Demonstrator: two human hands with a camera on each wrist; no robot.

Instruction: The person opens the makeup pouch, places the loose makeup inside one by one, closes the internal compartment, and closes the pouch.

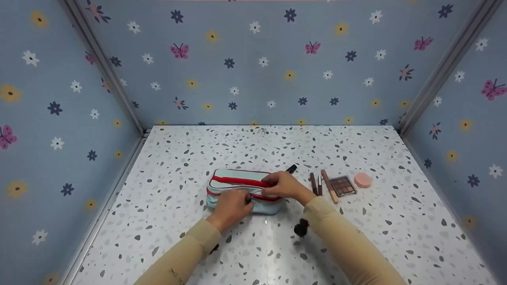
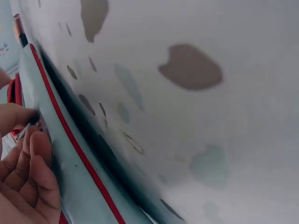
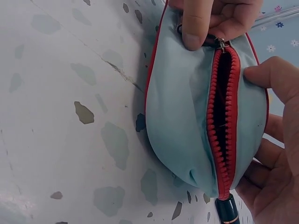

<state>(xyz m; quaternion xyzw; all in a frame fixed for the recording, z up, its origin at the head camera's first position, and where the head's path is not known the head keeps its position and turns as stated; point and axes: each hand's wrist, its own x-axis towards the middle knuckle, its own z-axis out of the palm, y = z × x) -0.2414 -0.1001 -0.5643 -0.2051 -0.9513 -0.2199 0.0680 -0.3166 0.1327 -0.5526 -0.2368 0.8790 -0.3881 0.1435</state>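
Observation:
A light blue zip pouch (image 1: 265, 206) with red trim and a red top strap (image 1: 237, 181) lies on the speckled table. In the right wrist view its red zipper (image 3: 211, 119) is partly open, with a dark gap between the teeth. My left hand (image 1: 231, 208) pinches the zipper's dark pull (image 3: 212, 42) between thumb and finger. From the right end, my right hand (image 1: 287, 185) grips the pouch, its thumb on the upper edge and its other fingers behind. A black-capped tube (image 1: 292, 169) lies just beyond the pouch's right end.
Right of the pouch lie a dark brown stick (image 1: 313, 183), a slim tube with a silvery part (image 1: 319, 185), a long tan stick (image 1: 329, 186), an eyeshadow palette (image 1: 343, 185) and a pink round case (image 1: 362, 180). Patterned walls (image 1: 261, 63) enclose the table's back and sides.

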